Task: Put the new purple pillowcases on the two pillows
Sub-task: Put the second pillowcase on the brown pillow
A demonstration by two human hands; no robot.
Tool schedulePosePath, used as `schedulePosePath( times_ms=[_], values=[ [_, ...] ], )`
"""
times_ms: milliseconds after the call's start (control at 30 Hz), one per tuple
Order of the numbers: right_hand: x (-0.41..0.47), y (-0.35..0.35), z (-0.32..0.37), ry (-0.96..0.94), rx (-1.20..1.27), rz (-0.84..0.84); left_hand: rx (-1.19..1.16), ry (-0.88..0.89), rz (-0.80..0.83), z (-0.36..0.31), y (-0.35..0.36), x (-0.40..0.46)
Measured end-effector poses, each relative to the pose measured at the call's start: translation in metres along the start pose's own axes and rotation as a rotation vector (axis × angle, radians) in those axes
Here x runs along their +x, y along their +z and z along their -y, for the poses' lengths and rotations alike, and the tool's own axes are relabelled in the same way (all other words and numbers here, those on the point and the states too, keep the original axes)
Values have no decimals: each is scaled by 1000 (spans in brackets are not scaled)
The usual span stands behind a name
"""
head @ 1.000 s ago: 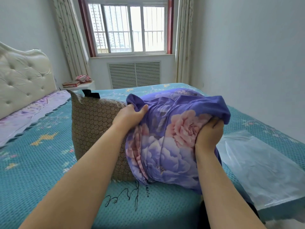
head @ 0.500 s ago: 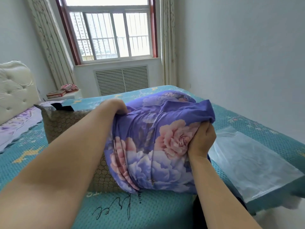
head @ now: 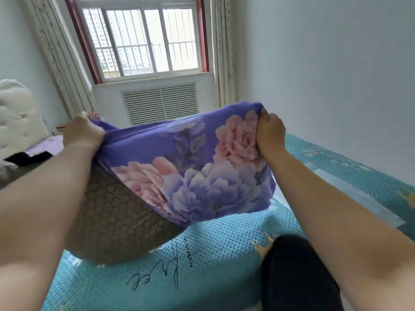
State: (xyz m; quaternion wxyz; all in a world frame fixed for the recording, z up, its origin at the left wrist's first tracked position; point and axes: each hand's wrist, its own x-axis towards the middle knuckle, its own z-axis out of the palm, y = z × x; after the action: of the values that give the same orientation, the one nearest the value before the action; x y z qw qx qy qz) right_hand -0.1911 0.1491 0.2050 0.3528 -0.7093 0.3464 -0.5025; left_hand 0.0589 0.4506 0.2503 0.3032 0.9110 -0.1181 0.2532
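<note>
A brown honeycomb-patterned pillow (head: 116, 223) is raised off the teal bed, its right end inside a purple pillowcase (head: 190, 167) printed with pink and lilac flowers. My left hand (head: 82, 134) grips the pillowcase's open edge at the upper left. My right hand (head: 270, 133) grips bunched fabric of the same edge at the upper right. The cloth is stretched taut between the two hands. The pillow's left end is hidden behind my left forearm. A second pillow does not show.
The teal bedspread (head: 224, 250) covers the bed below the pillow. A clear plastic bag (head: 350, 196) lies on the bed at the right. A white tufted headboard (head: 18, 117) stands at far left. My dark-clothed knee (head: 296, 272) is at the bed's near edge.
Both hands have risen and moved apart, lifting the pillow and pulling the pillowcase edge wide. The cloth, bunched before, is now stretched flat across the pillow's end.
</note>
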Motion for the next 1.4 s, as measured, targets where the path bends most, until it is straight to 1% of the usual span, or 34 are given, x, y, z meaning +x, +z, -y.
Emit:
schedulePosePath(
  times_ms=[100, 200, 333, 433, 533, 600, 667, 733, 767, 833, 933, 967, 1033, 1067, 1100, 1133, 1200, 1267, 1333, 1400],
  values=[
    [1, 14, -8, 60, -7, 98, 3, -71, 32, 16, 19, -16],
    [4, 23, -24, 103, -56, 176, 11, -36, -9, 13, 25, -21],
    [6, 28, -47, 176, -111, 138, 48, 67, -16, -7, 31, -25],
    [3, 24, -64, 161, -154, 114, 122, 211, -68, 2, 35, -22],
    [4, 20, -71, 172, -166, 107, 117, 209, -96, 20, 39, -23],
    [6, 21, -72, 171, -167, 113, 75, 219, -132, 19, 42, -26],
    [6, 25, -74, 177, -169, 115, -6, 201, -147, 9, 42, -32],
    [5, 29, -78, 229, -121, 83, -140, 102, -111, -4, 44, -43],
    [5, 32, -78, 264, -78, 66, -229, 43, -99, -9, 47, -51],
    [5, 36, -77, 306, -14, 43, -418, -61, -135, -18, 60, -74],
    [6, 42, -80, 327, 30, 25, -782, -264, -190, -33, 86, -123],
    [6, 44, -81, 328, 36, 20, -892, -339, -170, -39, 95, -141],
    [6, 47, -82, 332, 30, 13, -1032, -441, -48, -55, 110, -174],
    [6, 48, -82, 334, 21, 8, -1042, -459, 28, -59, 113, -186],
    [5, 48, -82, 328, 3, 0, -1008, -443, 65, -58, 114, -194],
    [5, 47, -83, 308, -36, -11, -933, -389, 47, -50, 114, -193],
    [8, 43, -82, 230, -164, -20, -716, -237, -44, -22, 109, -177],
    [14, 43, -76, 171, -254, 11, -533, -115, -48, 5, 103, -158],
    [22, 47, -72, 176, -254, 51, -528, -74, -47, 14, 103, -146],
    [31, 50, -73, 272, -210, 70, -562, -106, -66, 14, 106, -135]
  ],
)
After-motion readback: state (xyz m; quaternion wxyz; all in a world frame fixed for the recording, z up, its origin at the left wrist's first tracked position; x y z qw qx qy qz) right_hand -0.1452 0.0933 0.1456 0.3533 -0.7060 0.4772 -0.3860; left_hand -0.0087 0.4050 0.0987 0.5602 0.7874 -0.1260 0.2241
